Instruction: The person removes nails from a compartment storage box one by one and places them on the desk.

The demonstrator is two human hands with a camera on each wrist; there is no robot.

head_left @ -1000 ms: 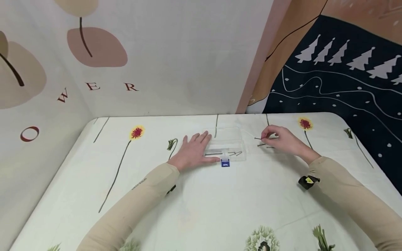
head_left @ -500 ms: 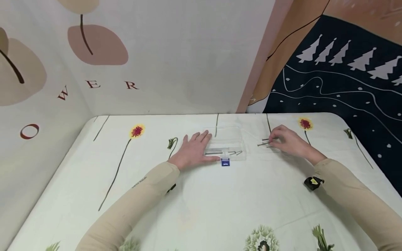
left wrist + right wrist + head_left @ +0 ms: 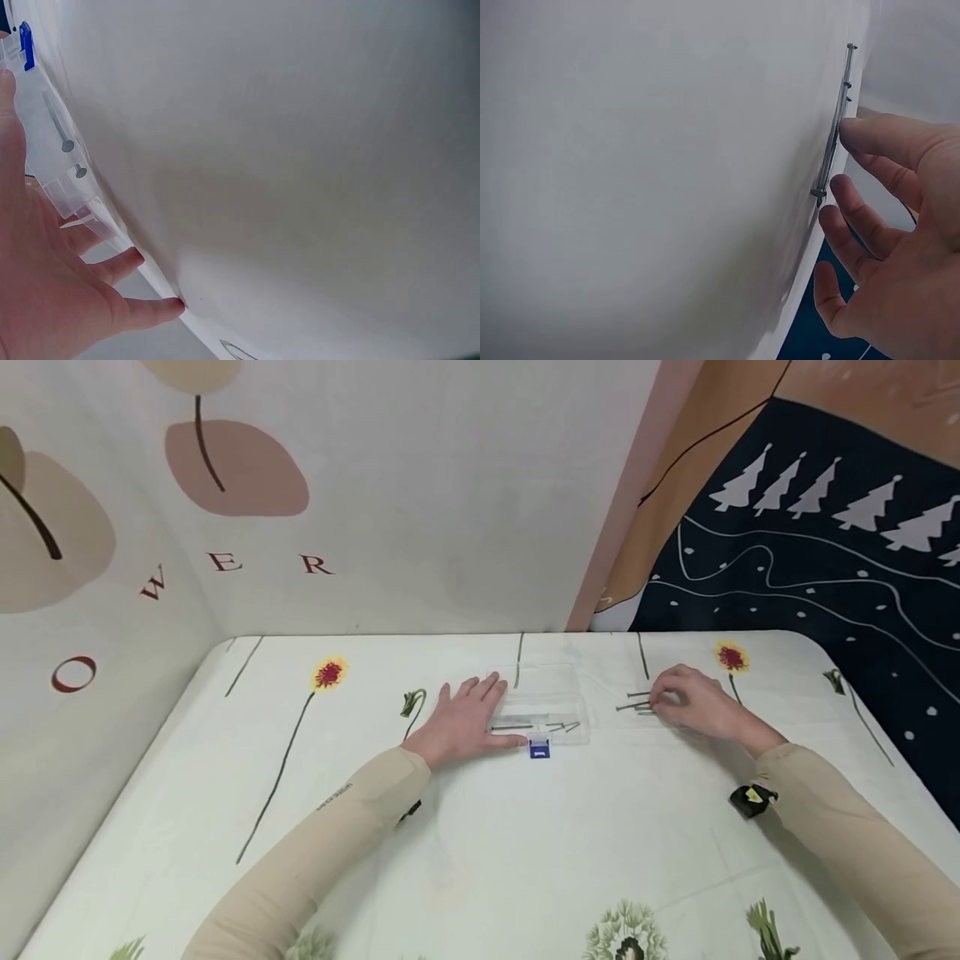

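Two bare hands are working over a white, flower-printed cloth [image 3: 480, 877]. The left hand [image 3: 461, 718] is resting against the left side of a clear, rectangular plastic box [image 3: 587, 718], its fingers straight and spread, grasping nothing. The box is standing near the middle of the cloth's far part, its clear hinged lid [image 3: 547, 680] lying open behind and its blue plastic latch [image 3: 540, 749] facing the person. Slender grey metal fasteners [image 3: 512, 727] are lying inside; similar loose fasteners [image 3: 633, 706] are lying close together to the box's right. The right hand [image 3: 697, 702] is touching these with bent thumb and fingertips; whether it is pinching one, the views are not making certain.

For good handling, in our judgement, the fingers should be taking one shank at a time near its middle, without rolling its neighbours, while the left hand is keeping the light box steady.

Dark red capitals O, W, E and R [image 3: 317, 565] are showing on the pale wall fabric [image 3: 450, 510]; dark lettering [image 3: 333, 795] is running along the beige left sleeve [image 3: 322, 835], too small for reading.
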